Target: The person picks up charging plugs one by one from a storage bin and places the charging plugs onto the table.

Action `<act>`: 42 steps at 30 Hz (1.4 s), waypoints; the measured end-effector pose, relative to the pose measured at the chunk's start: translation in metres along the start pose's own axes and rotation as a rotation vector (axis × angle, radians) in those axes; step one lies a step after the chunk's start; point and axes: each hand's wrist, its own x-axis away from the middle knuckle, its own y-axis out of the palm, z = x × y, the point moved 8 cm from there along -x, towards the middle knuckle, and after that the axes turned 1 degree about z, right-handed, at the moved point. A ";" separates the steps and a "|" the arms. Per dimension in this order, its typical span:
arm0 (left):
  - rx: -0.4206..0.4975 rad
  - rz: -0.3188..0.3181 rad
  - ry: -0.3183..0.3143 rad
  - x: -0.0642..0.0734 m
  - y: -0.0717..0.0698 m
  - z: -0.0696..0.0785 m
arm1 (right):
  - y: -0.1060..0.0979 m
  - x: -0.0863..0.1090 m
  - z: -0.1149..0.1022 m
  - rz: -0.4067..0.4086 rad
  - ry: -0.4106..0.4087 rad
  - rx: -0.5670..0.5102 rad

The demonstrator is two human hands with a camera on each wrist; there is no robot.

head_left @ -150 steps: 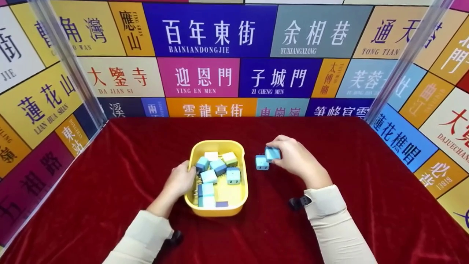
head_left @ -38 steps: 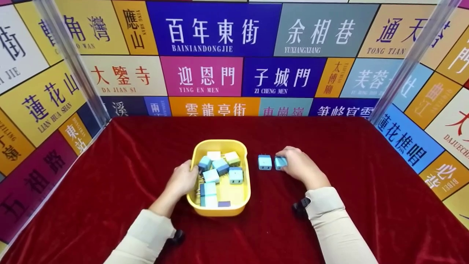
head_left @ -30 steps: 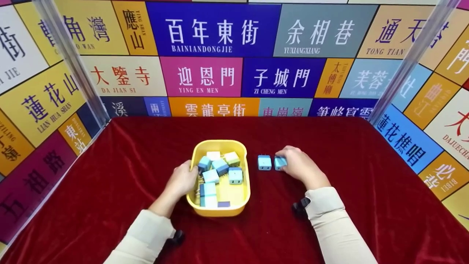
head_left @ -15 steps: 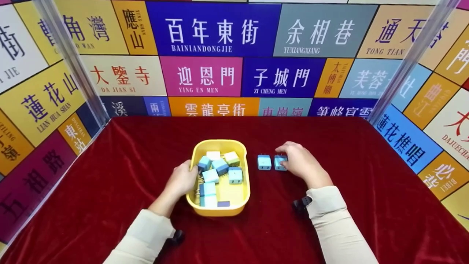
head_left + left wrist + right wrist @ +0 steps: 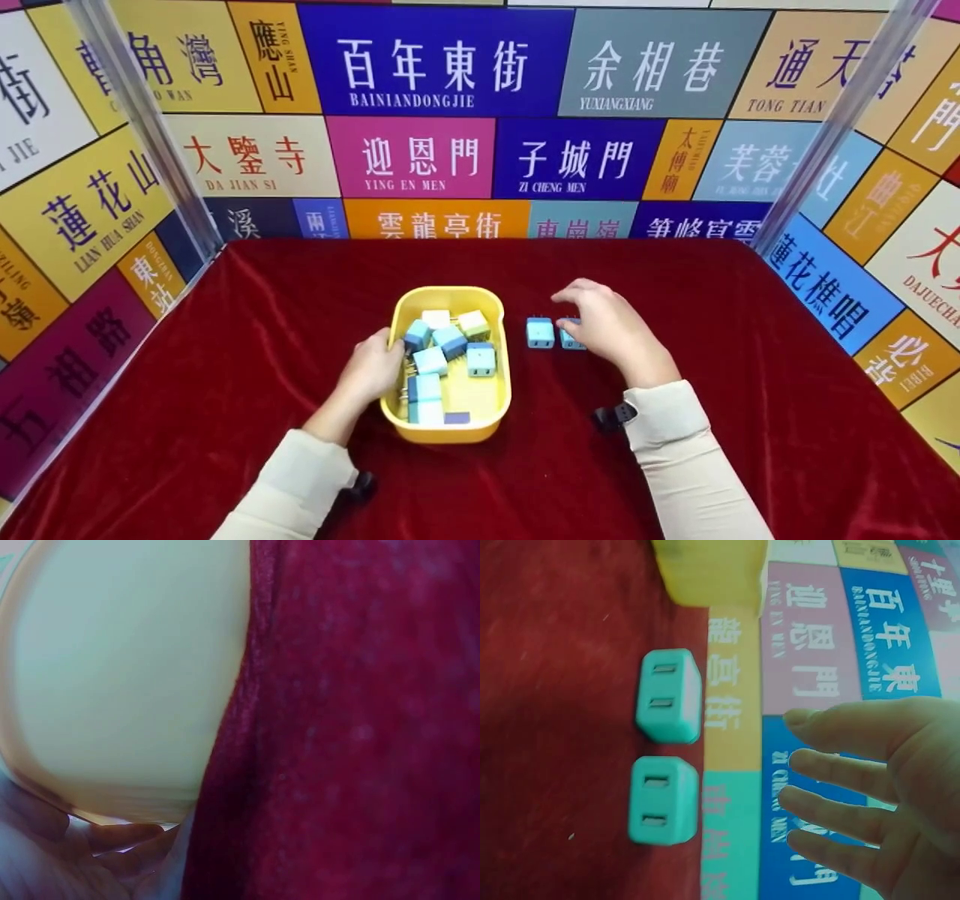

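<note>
My left hand [image 5: 375, 366] grips the left rim of a yellow plastic tub [image 5: 451, 433]; in the left wrist view its fingers lie at the wall below. Several cube-shaped USB chargers, among them a light blue one [image 5: 481, 361] with two ports, lie inside the tub. To the tub's right, two light blue USB chargers stand side by side on the cloth, the nearer one [image 5: 540, 334] and the farther one [image 5: 571, 337]. My right hand [image 5: 609, 321] is just over the farther charger and partly hides it, fingers spread and holding nothing. In the right wrist view both chargers [image 5: 664, 800] show apart from the fingers.
Dark red velvet cloth [image 5: 285, 330] covers the table. A wall of colourful sign panels [image 5: 420, 157] stands behind it and on both sides. Transparent posts [image 5: 832, 127] rise at the back corners.
Five seconds ago my right hand held the farther charger above its neighbour. It was set down to the right of that one, then my fingers let go and lifted. My left hand stayed on the tub.
</note>
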 end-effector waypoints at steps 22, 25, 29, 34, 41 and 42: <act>-0.015 0.011 0.021 0.002 -0.001 0.002 | 0.004 0.006 -0.086 0.041 -0.220 0.010; -0.015 0.013 0.025 0.002 -0.001 0.003 | 0.015 0.006 -0.096 0.015 -0.253 0.013; -0.016 0.013 0.022 0.002 -0.001 0.003 | 0.032 0.007 -0.107 -0.043 -0.287 0.024; -0.011 0.010 0.011 0.002 -0.001 0.002 | 0.049 0.009 -0.117 -0.089 -0.337 0.064; -0.004 0.006 0.004 0.002 0.000 0.001 | 0.065 0.010 -0.124 -0.079 -0.369 0.113; -0.004 0.006 0.005 0.002 0.000 0.002 | 0.067 0.010 -0.124 -0.076 -0.370 0.125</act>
